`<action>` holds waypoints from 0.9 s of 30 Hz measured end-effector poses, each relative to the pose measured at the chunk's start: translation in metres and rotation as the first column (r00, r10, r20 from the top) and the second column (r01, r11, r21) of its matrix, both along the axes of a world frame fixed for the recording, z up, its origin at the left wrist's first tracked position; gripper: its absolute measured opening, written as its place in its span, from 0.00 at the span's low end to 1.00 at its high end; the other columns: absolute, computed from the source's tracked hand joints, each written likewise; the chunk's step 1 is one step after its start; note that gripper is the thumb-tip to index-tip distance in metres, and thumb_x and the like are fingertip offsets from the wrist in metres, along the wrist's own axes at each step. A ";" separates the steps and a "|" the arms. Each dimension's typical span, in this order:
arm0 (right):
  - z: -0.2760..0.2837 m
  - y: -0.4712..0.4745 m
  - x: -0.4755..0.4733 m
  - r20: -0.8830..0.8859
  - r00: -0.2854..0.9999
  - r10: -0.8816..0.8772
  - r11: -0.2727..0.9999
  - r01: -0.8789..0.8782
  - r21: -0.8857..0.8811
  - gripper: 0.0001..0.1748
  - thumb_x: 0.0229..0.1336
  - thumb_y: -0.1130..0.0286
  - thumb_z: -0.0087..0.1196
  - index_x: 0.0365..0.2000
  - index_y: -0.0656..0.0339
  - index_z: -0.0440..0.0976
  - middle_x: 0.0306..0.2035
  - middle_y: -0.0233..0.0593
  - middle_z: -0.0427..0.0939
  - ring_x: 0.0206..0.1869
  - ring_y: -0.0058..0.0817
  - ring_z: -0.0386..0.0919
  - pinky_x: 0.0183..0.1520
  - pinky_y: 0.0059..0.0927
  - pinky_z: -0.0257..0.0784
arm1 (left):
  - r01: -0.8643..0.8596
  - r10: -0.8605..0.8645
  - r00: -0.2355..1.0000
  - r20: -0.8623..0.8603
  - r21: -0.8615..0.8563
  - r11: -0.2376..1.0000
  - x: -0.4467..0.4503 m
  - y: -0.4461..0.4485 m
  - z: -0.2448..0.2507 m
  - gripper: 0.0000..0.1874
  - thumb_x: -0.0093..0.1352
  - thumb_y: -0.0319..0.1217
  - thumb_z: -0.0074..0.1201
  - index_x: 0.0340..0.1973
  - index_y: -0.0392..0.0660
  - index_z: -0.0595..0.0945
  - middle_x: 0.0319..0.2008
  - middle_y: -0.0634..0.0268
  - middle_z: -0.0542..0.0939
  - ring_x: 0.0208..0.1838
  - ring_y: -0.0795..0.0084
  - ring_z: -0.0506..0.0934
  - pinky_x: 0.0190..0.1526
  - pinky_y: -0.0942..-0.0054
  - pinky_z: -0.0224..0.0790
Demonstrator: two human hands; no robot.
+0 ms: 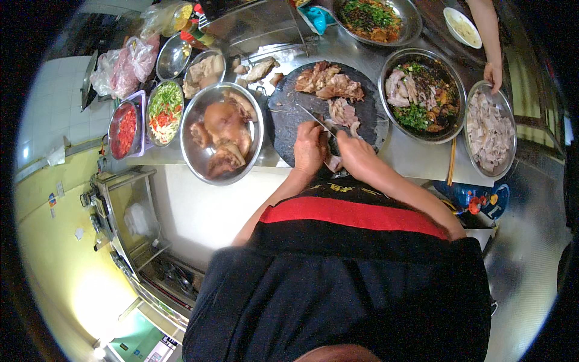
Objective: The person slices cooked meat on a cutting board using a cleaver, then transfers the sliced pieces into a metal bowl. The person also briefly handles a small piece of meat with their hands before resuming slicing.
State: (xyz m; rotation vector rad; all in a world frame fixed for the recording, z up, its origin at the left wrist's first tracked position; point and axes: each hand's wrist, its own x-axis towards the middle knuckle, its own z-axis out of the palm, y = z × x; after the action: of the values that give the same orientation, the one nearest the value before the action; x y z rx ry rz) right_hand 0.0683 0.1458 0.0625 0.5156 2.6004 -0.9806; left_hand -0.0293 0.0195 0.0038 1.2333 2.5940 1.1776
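My right hand (pixel 357 150) grips a knife (pixel 312 115), its blade slanting up and left over a round dark chopping board (pixel 282 120). Close against the blade, my left hand (pixel 310 147) is curled on a piece of pale meat (pixel 334 163) that shows between both hands; its fingertips are partly hidden. Sliced meat (pixel 344 113) lies just beyond the knife. Farther back on the board sits a heap of browned cooked meat (pixel 329 82).
Left of the board stands a steel bowl (pixel 184 156) of large cooked meat pieces, near trays of cut vegetables (pixel 165 111). At right are a bowl (pixel 384 106) of meat and herbs, chopsticks (pixel 451 163) and a tray (pixel 514 135) of sliced meat, touched by another person's hand (pixel 493 74).
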 end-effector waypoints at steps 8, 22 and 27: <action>-0.001 -0.009 -0.021 0.024 0.999 -0.021 0.999 0.022 -0.027 0.10 0.58 0.78 0.46 0.41 0.71 0.65 0.34 0.67 0.79 0.41 0.61 0.80 0.44 0.57 0.74 | 0.025 -0.025 1.000 0.006 0.017 1.000 0.003 -0.008 -0.013 0.07 0.60 0.21 0.58 0.34 0.36 0.80 0.39 0.53 0.77 0.45 0.49 0.74 0.46 0.58 0.71; 0.003 -0.020 0.012 0.006 1.000 0.021 0.999 -0.021 0.029 0.08 0.55 0.80 0.45 0.37 0.71 0.63 0.31 0.71 0.77 0.37 0.63 0.80 0.38 0.60 0.74 | 0.009 -0.008 1.000 -0.015 0.051 0.999 0.010 -0.012 -0.011 0.12 0.55 0.18 0.55 0.36 0.36 0.80 0.41 0.50 0.77 0.47 0.46 0.74 0.49 0.57 0.70; 0.003 -0.008 0.012 -0.066 0.997 0.035 0.998 -0.038 -0.053 0.08 0.54 0.83 0.43 0.37 0.72 0.62 0.30 0.70 0.77 0.37 0.66 0.78 0.39 0.62 0.72 | 0.003 -0.002 1.000 -0.009 0.048 0.999 0.006 -0.011 -0.012 0.08 0.57 0.18 0.55 0.33 0.36 0.79 0.40 0.51 0.77 0.46 0.47 0.74 0.48 0.57 0.70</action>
State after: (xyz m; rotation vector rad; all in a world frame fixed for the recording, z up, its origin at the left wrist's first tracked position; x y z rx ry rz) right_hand 0.0798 0.1380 0.0657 0.4278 2.6220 -1.0693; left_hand -0.0229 0.0081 -0.0077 1.2527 2.5843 1.2435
